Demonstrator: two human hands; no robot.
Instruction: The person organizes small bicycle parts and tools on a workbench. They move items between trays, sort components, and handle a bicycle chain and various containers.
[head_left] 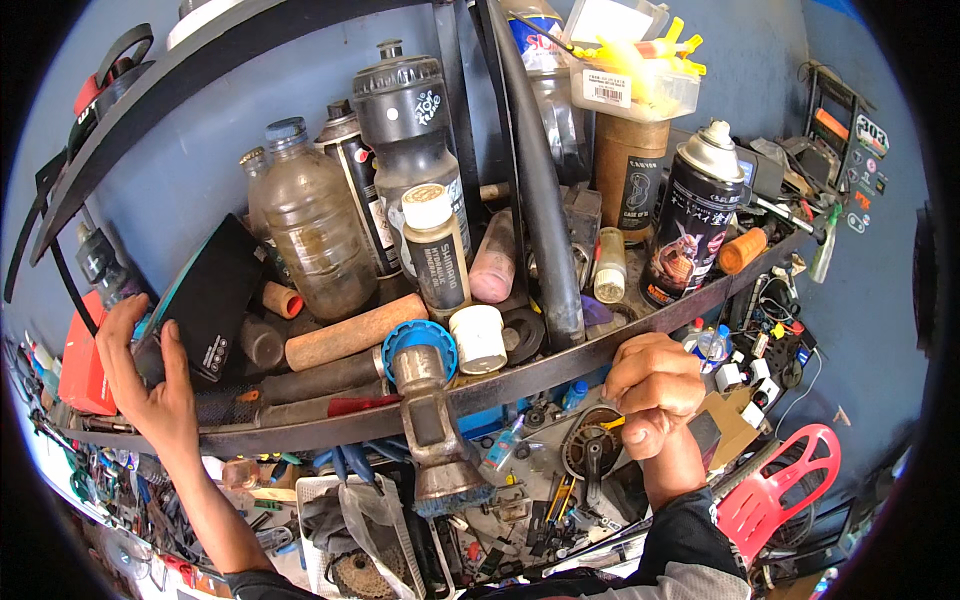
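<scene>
While the left hand (155, 385) reaches over the near edge of a crowded workshop shelf (560, 364), its thumb and fingers stand parted beside a black flat package (205, 305), which leans at the shelf's left end; whether skin and package touch cannot be told from this angle. The right hand (652, 385) is closed in a loose fist against the shelf's front rail, right of center, with its palm hidden from view.

Behind the package stand a clear bottle with a blue cap (318, 235) and a black sports bottle (402, 105), with a smaller white-capped bottle (437, 262) in front. A brown cylinder (355, 332) lies near the front, close to a blue ring (449, 352). Just below the ring, a metal tool with blue bristles (442, 482) juts past the rail, and a white tub (478, 340) stands to the right. Farther right, a dark spray can (690, 220) stands upright near a brown tube (626, 165), above which sits a clear tray (650, 95) of yellow pieces.

Below the shelf, a white basket (312, 500) holds dark cloth and a toothed cassette (365, 577); a red plastic chair (775, 490) stands at lower right.
</scene>
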